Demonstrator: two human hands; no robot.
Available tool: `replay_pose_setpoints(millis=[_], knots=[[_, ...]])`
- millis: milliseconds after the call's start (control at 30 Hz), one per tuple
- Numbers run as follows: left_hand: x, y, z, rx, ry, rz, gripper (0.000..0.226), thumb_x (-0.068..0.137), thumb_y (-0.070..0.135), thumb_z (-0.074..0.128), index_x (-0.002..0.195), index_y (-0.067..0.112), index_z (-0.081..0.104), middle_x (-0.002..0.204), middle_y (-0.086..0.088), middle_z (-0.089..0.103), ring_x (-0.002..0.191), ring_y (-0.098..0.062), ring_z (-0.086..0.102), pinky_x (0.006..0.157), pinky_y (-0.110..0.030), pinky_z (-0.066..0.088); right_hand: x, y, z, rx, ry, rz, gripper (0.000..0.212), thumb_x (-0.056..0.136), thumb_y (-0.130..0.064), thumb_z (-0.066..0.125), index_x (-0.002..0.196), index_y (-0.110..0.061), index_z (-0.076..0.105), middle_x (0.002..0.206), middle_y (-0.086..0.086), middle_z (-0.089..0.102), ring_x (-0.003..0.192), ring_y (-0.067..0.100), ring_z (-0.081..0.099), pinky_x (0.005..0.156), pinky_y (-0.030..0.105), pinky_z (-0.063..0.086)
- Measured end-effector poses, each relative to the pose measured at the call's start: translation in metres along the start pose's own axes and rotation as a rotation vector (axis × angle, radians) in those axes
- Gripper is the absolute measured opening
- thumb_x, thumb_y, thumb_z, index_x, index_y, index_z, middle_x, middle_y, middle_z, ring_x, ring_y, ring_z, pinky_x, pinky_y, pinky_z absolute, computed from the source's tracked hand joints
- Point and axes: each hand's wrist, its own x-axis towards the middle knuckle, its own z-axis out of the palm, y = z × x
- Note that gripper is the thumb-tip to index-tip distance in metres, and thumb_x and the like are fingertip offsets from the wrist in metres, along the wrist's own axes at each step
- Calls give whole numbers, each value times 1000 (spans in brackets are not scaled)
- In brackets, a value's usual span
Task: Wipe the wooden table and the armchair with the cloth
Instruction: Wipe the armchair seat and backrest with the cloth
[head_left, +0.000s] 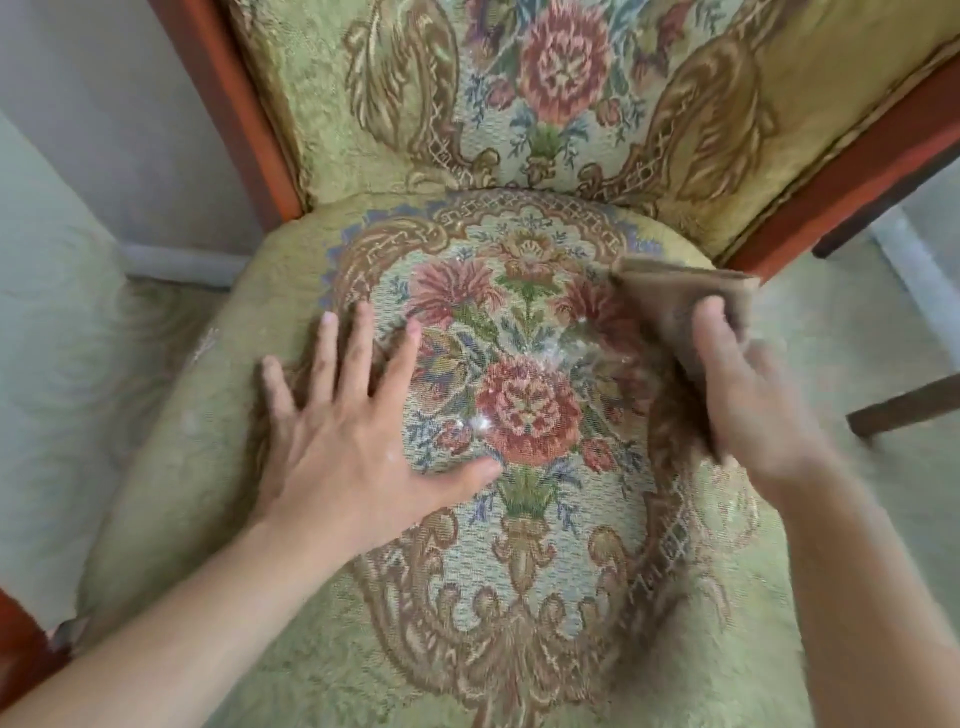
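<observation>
The armchair fills the view, its seat (524, 597) and backrest (332, 104) covered in green fabric with red flowers, framed in reddish wood (223, 93). My left hand (348, 431) lies flat on the left of the seat, fingers spread, holding nothing. My right hand (753, 410) grips a folded brown cloth (670, 301) over the right side of the seat; both are motion-blurred. Pale dusty specks (571, 340) lie on the seat centre, beside the cloth. The wooden table is not in view.
A pale patterned carpet (67, 364) surrounds the chair. A grey wall and skirting (176, 262) stand at the back left. Dark wooden legs of other furniture (904, 400) show at the right edge. A bit of reddish wood (21, 654) sits bottom left.
</observation>
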Motion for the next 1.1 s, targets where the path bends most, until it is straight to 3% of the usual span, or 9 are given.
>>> replay_pose_setpoints(millis=[67, 133, 200, 567, 767, 867, 933, 1000, 1100], knots=[[0, 1, 3, -1, 10, 0, 128, 51, 109, -2, 153, 38, -29, 163, -1, -35, 152, -25, -28, 121, -67, -2, -3, 6, 31, -283, -76, -118, 53, 95, -66, 25, 134, -44, 52, 154, -5, 36, 146, 19, 22, 120, 47, 18], [3, 0, 6, -3, 29, 14, 128, 50, 109, -3, 154, 38, -27, 163, -2, -33, 152, -26, -26, 121, -67, -2, -1, 1, 48, -387, -69, -188, 48, 98, -58, 19, 144, -50, 31, 163, -2, 19, 152, 22, 2, 122, 46, -2], [4, -1, 7, -4, 51, 30, 129, 50, 109, -3, 156, 37, -23, 165, -4, -28, 153, -28, -23, 120, -69, 0, -2, -4, 54, -397, -81, -168, 39, 100, -56, 19, 139, -55, 19, 164, 1, 17, 152, 26, 0, 121, 47, -4], [8, -2, 11, -52, 99, 59, 138, 47, 110, -3, 160, 31, -12, 167, -11, -20, 154, -34, -17, 114, -76, 0, -44, -21, 94, -641, -268, -349, 46, 103, -52, 20, 148, -47, 33, 165, -10, -4, 151, 15, -15, 120, 40, -15], [10, -2, 13, -90, 108, 82, 147, 40, 113, 3, 161, 29, -7, 168, -13, -15, 155, -36, -14, 113, -77, -1, -71, -25, 84, -400, -420, -336, 30, 101, -59, 23, 129, -69, 21, 137, -48, -11, 122, -31, -26, 109, 13, -23], [11, -3, 13, -90, 95, 87, 154, 34, 115, 4, 160, 28, -11, 167, -13, -18, 154, -37, -16, 113, -78, -1, -87, -26, 67, -33, -522, -129, 28, 91, -70, 36, 115, -74, 50, 142, -49, 18, 138, -21, -1, 121, 29, -4], [10, -4, 12, -85, 84, 91, 154, 33, 115, 3, 159, 28, -15, 166, -14, -23, 153, -38, -19, 113, -78, -1, -88, -24, 49, 366, -602, -12, 45, 97, -60, 42, 124, -35, 66, 144, -7, 55, 139, 16, 43, 113, 37, 37], [10, -5, 11, -86, 72, 93, 154, 33, 114, 2, 158, 28, -18, 164, -14, -27, 152, -38, -21, 113, -78, -2, -84, -27, 32, 757, -469, 80, 44, 102, -46, 42, 119, -17, 71, 129, 13, 66, 121, 28, 62, 94, 37, 53], [10, -5, 12, -86, 69, 92, 153, 33, 114, 1, 158, 28, -19, 163, -14, -27, 152, -38, -22, 113, -78, -3, -72, -35, 5, 965, -75, 172, 43, 99, -46, 45, 89, -25, 81, 103, 9, 76, 95, 28, 73, 73, 45, 59]])
